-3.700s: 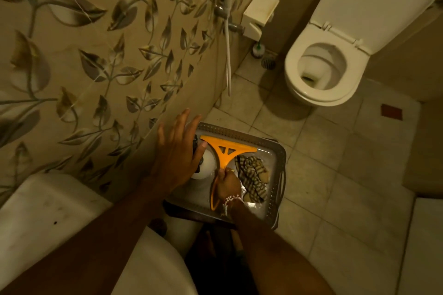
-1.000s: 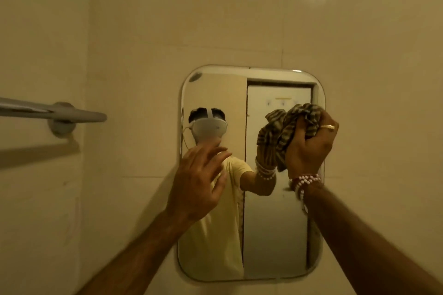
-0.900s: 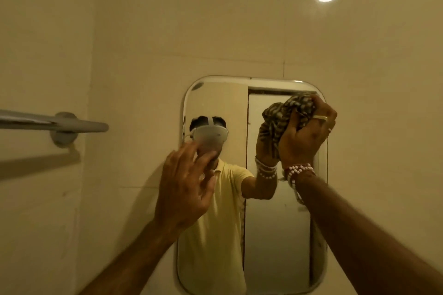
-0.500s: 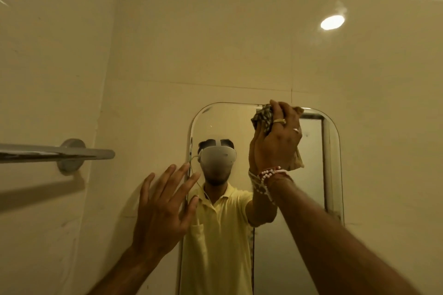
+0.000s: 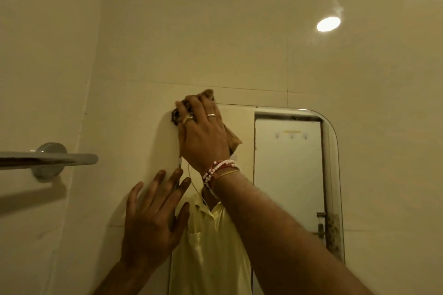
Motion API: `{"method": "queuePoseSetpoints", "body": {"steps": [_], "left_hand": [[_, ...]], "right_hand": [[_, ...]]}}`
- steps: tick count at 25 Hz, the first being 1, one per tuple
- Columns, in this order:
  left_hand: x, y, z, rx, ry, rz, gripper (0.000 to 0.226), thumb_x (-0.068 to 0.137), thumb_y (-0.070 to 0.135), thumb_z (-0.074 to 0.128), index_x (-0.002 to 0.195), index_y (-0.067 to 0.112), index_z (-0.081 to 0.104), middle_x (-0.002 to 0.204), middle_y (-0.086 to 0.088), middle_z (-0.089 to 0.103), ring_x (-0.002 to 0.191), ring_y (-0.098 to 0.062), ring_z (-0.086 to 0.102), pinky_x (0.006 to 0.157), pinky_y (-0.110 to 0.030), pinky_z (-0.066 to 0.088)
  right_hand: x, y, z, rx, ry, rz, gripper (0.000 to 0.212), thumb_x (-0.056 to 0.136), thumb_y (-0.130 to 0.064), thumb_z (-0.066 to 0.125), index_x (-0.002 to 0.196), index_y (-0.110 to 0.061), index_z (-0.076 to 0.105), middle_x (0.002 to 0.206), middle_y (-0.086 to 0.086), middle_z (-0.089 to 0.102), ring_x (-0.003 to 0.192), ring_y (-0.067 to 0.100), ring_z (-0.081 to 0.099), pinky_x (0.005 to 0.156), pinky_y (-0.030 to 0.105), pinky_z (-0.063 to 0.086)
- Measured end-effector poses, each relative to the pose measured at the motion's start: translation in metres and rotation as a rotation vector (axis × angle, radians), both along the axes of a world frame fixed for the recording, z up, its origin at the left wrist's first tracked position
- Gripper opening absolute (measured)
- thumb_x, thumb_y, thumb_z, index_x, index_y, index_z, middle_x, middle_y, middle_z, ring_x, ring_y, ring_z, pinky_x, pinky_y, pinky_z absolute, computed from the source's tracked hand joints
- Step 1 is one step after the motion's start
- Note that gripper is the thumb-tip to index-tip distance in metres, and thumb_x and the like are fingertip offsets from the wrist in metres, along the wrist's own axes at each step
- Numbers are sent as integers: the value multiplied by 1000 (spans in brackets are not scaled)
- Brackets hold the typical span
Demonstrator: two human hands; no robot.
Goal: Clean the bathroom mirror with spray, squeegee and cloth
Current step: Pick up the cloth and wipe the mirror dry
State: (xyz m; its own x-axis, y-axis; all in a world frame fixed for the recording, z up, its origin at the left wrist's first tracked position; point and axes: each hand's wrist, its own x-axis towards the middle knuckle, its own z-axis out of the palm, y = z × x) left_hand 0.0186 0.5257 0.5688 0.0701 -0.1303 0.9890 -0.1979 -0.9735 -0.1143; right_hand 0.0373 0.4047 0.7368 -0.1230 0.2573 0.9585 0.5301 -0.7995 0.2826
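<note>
Bare wall (image 5: 215, 43) above the mirror (image 5: 287, 175); towel bar (image 5: 48, 159) jutting out at left.

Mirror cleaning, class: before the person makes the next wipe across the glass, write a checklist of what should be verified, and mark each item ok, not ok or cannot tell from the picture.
1. Cloth in hand: ok, the right hand has a grip on it, bunched under the palm.
2. Cloth pressed on the mirror: ok, at the top left corner.
3. Left hand out of the wipe path: ok for a sweep to the right; it lies open at the mirror's left edge, below the cloth.
4. Glass to the right unobstructed: ok, nothing is in front of it.
5. Glass dry or streak-free: cannot tell in this dim light.
6. Towel bar clear of the arms: ok, it is well to the left.
</note>
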Motion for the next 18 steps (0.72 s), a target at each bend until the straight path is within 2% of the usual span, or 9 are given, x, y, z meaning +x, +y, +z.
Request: {"method": "queuePoseSetpoints", "body": {"steps": [2, 4, 7, 11, 14, 18], "left_hand": [[2, 1, -1, 6, -28, 13, 56, 100, 50, 41, 146, 22, 57, 159, -2, 47, 149, -27, 39, 117, -60, 25], [4, 1, -1, 14, -44, 20, 56, 102, 51, 36, 146, 22, 56, 158, -2, 47, 148, -28, 41, 117, -60, 26], [5, 4, -1, 28, -54, 30, 56, 100, 49, 39, 147, 22, 55, 159, -1, 46, 148, -27, 41, 118, -59, 26], [5, 3, -2, 24, -37, 13, 57, 98, 45, 44, 149, 22, 52, 160, -1, 44, 150, -27, 39, 121, -59, 23], [3, 2, -1, 9, -37, -10, 56, 97, 44, 45, 147, 21, 54, 158, -3, 47, 148, -29, 41, 120, -59, 23], [-7, -7, 2, -44, 23, -35, 55, 95, 42, 47, 144, 21, 58, 158, 0, 47, 148, -27, 41, 119, -62, 25]], "right_hand": [[4, -10, -2, -53, -72, -56, 51, 91, -20, 64, 141, -17, 56, 147, 13, 52, 141, 38, 41, 120, 52, 29], [9, -32, -3, -24, -114, -70, 54, 87, -18, 70, 139, -18, 57, 144, 14, 54, 138, 39, 45, 115, 52, 35], [14, -76, -7, 127, -92, -58, 50, 92, -21, 66, 140, -19, 56, 145, 12, 51, 138, 38, 43, 111, 53, 40], [24, -154, -18, 373, -40, -36, 45, 99, -30, 56, 144, -23, 51, 150, 7, 44, 140, 32, 38, 115, 52, 38], [27, -206, -34, 573, -3, 10, 46, 100, -31, 51, 145, -22, 52, 150, 9, 44, 140, 32, 39, 115, 51, 36], [21, -208, -37, 726, 89, 40, 49, 99, -32, 46, 148, -22, 48, 155, 10, 36, 144, 30, 31, 120, 48, 30]]}}
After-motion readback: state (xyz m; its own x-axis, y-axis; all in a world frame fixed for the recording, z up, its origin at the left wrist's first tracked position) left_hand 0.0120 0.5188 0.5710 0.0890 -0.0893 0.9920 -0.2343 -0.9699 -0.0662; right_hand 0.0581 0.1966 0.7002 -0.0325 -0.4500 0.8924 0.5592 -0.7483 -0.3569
